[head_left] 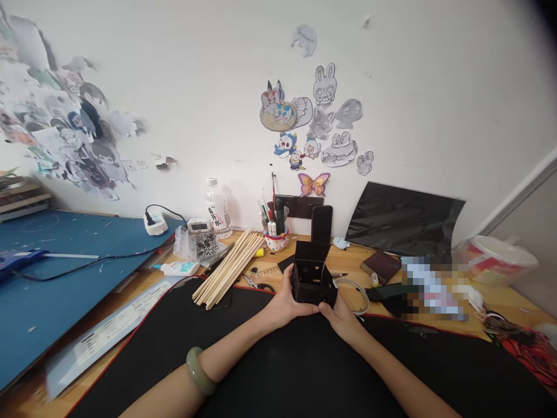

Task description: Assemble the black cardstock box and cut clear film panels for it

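Along the back, a white wall (195,87); up to it, the far edge of a wooden worktop (351,262). Across the near side, a black mat (278,371) with a red rim. At the worktop's left edge, a blue board (87,238); toward the far right corner, a black sheet (407,223) against the wall. Left of centre, a slanting bundle of wooden sticks (232,270), with near ends over the mat's far edge. By the worktop's far edge, a water bottle (218,212).

At the middle of the mat's far edge, a black box (311,290), gripped from both sides, with a flap (311,252) standing up at the back (inside too dark to read well). No clear long axis; near face turned toward the body. Directly between the palms, no nearer to one than to the other. Cannot tell whether resting or lifted.

Left hand (282,302): half curled around the left wall of the box, with thumb along the lower near edge. Right hand (343,319): half curled too, with thumb at the same edge and fingers mostly hidden.

Behind the box, an upright phone (321,223); just left, scissors (264,286).
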Available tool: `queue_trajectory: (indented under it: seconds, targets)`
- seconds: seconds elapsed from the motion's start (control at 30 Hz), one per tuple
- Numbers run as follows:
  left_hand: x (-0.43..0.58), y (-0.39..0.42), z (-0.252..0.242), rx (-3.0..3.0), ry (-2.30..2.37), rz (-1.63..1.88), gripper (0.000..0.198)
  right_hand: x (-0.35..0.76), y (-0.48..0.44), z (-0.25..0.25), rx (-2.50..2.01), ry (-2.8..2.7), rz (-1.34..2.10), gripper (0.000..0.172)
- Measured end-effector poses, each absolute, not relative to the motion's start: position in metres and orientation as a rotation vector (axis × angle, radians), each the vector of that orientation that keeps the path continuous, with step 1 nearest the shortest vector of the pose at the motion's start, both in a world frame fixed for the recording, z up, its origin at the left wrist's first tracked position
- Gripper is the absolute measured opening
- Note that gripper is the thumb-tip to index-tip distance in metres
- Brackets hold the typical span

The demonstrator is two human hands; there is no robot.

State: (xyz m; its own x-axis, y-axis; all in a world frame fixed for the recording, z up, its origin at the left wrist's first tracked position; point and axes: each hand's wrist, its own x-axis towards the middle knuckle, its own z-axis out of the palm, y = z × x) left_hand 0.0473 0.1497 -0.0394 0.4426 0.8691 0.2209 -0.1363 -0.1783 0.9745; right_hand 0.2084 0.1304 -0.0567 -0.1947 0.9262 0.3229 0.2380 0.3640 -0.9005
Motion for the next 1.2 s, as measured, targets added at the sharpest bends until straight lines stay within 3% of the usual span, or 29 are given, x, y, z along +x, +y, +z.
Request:
queue_trajectory:
  seconds: [0.37, 0.67, 1.2]
  targets:
    - [0.049, 0.144, -0.034, 1.499, 0.667, 1.036, 0.09, 0.21, 0.128, -0.054, -1.038, -1.684, 0.896, 0.069]
    - [0.051, 0.139, -0.041, 1.606, 0.74, 1.113, 0.095, 0.214, 0.13, -0.059, -1.015, -1.723, 0.888, 0.081]
    - [0.045, 0.138, -0.034, 1.747, 0.828, 1.052, 0.094, 0.214, 0.123, -0.05, -1.124, -1.749, 0.832, 0.079]
